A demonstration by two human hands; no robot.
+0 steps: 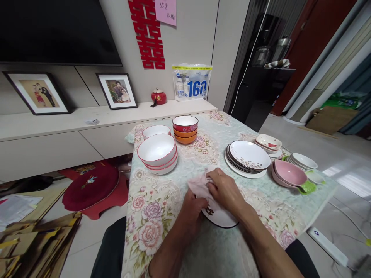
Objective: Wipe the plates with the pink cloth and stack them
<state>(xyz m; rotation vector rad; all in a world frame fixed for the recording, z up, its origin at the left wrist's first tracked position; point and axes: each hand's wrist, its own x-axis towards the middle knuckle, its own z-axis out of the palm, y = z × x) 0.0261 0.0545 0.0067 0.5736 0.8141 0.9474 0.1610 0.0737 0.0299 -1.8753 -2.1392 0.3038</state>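
A white plate (222, 219) with a dark rim and a brown floral print is at the near middle of the table, under both hands. My left hand (189, 211) grips the plate at its left edge, thumb lying over the rim. A pale pink cloth (199, 186) is bunched in my right hand (224, 189), whose fingers are closed on it against the upper part of the plate. The cloth covers that part of the plate. Just beyond, on the right, stands a stack of similar plates (249, 154).
White bowls with red rims (158, 150) are stacked at left, with red and orange bowls (185, 129) behind. Pink bowls (290, 173) and small white dishes (303, 160) sit near the right edge of the flowered tablecloth (156, 231). A red stool (95, 193) stands left.
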